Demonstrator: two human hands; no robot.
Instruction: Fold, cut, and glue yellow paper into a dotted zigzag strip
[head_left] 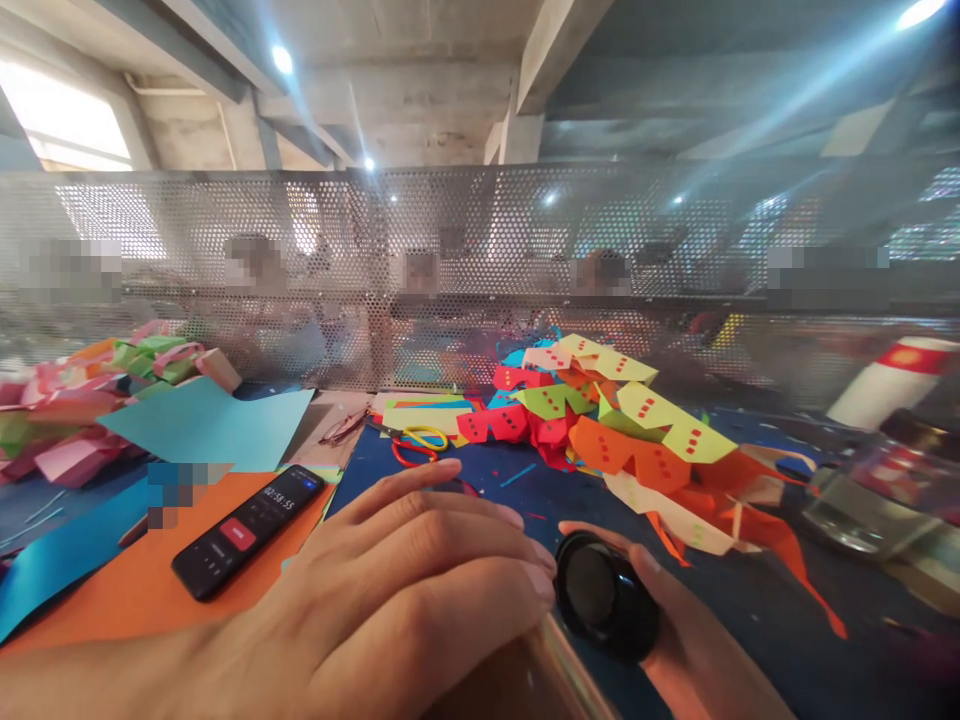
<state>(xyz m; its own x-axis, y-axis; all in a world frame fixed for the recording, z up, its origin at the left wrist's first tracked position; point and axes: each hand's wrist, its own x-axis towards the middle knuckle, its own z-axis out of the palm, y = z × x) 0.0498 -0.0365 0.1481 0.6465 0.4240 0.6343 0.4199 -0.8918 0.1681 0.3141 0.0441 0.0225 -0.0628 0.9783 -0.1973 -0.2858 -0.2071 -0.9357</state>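
Note:
My left hand (420, 590) reaches in from the lower left, back upward, fingers close together and bent over a brownish, shiny-edged thing (574, 660) at the bottom. Most of that thing and my left thumb are hidden. My right hand (686, 640) curls around a round black cap (607, 600), with the thumb on its far right side. The left fingertips come right up to the cap's left edge; whether they touch it I cannot tell. Just beyond my left hand lie scissors (420, 442) with yellow and red handles.
Folded coloured paper pieces (630, 440) are heaped at centre right. A clear container (855, 510) and a white-red cylinder (892, 380) are farther right. Left are a phone (247, 535), orange paper (142, 580), blue sheets (217, 420) and a paper pile (75, 410). A perforated metal screen (435, 230) borders the back.

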